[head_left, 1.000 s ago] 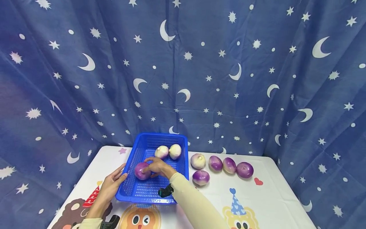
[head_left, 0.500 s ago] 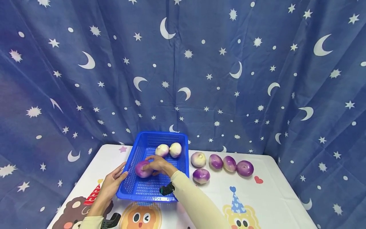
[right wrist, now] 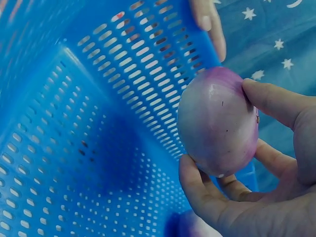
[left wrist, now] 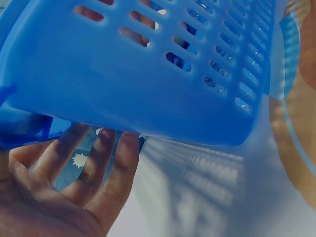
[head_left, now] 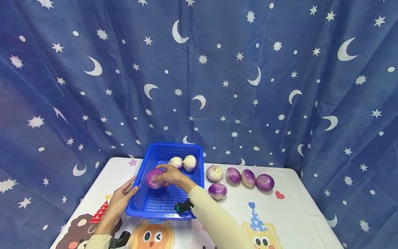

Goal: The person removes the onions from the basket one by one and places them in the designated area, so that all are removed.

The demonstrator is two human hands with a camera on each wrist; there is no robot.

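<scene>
Purple turnip (head_left: 152, 178) held inside blue basket (head_left: 161, 215)

The right grip (head_left: 172, 174) pinches it near the basket's left wall; the left grip (head_left: 119, 200), fingers extended, touches the basket's left rim. Two pale turnips (head_left: 189, 163) lie inside, five others (head_left: 233, 176) right of the basket.

Right arm (head_left: 214, 221) extended, its fingers (right wrist: 200, 192) curled opposite the thumb (right wrist: 274, 101); left fingers (left wrist: 121, 170) nearly straight, spread.

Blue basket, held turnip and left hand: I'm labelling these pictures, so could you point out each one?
Blue basket (head_left: 163, 199): head view, on its bare mesh floor.
Held turnip (right wrist: 217, 121): right wrist view, mid-skin, facing the camera.
Left hand (head_left: 120, 200): head view, mid-hand, near the thumb's base.
</scene>
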